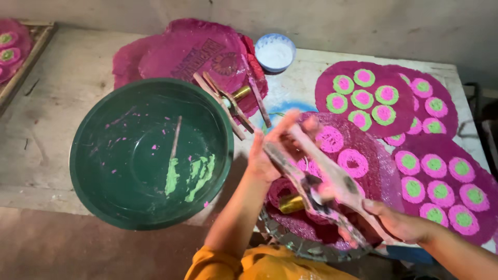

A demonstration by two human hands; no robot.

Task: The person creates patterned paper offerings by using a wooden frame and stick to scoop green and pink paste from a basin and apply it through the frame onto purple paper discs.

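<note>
a pink-stained wooden press [316,176] is being held over the front edge of the table [52,140], its handles gripped by the right hand [397,223] and its far end clasped by the left hand [270,150]. a green bowl [148,153] is being kept at the table's front left, a second wooden press [228,101] lying behind it.

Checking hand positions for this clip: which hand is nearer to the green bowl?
Left. The left hand grips the wooden press just right of the green bowl; the right hand holds the press's handles farther right.
</note>
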